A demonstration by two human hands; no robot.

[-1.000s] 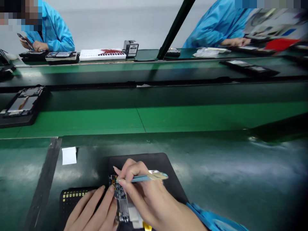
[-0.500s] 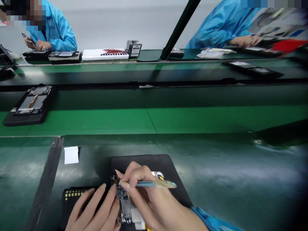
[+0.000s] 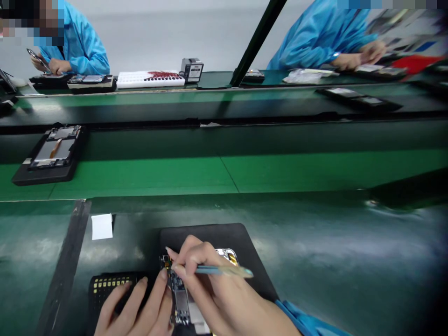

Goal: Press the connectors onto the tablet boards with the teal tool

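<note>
My right hand [image 3: 217, 280] pinches a slim light-blue hand tool [image 3: 224, 270] with a tan rear end. Its working tip is hidden behind my fingers, over a phone circuit board [image 3: 181, 298]. My left hand [image 3: 140, 308] lies with fingers spread; its index fingertip touches the board's upper left edge. The board sits in an opened phone, mostly covered by my hands, on a black pad [image 3: 241, 238]. Under my left fingers is a black tray [image 3: 96, 298] with rows of small yellow squares.
A white paper slip [image 3: 101, 227] lies on the bench. Beyond it, a green conveyor belt [image 3: 168, 175] carries an opened phone [image 3: 54, 147] on a black block. Two people in blue [image 3: 86, 44] work across the line, near a white rack [image 3: 133, 80] and a small box [image 3: 192, 70].
The belt has carried the opened phone a little to the right. My left middle and ring fingers have drawn back slightly, baring more yellow squares. The right-hand co-worker's hands have shifted.
</note>
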